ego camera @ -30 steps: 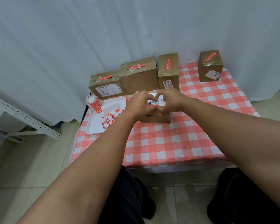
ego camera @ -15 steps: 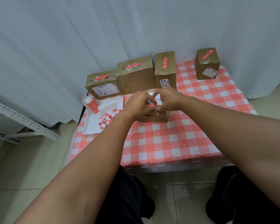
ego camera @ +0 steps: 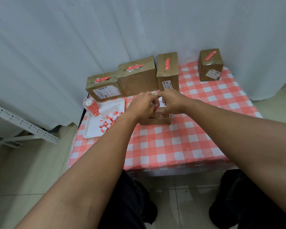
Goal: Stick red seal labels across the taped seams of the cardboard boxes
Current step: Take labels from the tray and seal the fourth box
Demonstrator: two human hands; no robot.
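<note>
Cardboard box (ego camera: pixel 155 120) sits mid-table on the checked cloth (ego camera: pixel 172 146), both hands curled above it: the left hand (ego camera: pixel 143 105) and right hand (ego camera: pixel 171 101) pinch a red label (ego camera: pixel 156 109) between fingertips over its top. Four sealed boxes (ego camera: pixel 139 76) line the back; a tray (ego camera: pixel 96 131) holds label scraps.

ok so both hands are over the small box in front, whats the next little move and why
Probably press the red label down flat across the top of the small box. Both the left hand and right hand have fingertips bunched there; four boxes behind already wear seals, and this one looks unfinished.
</note>
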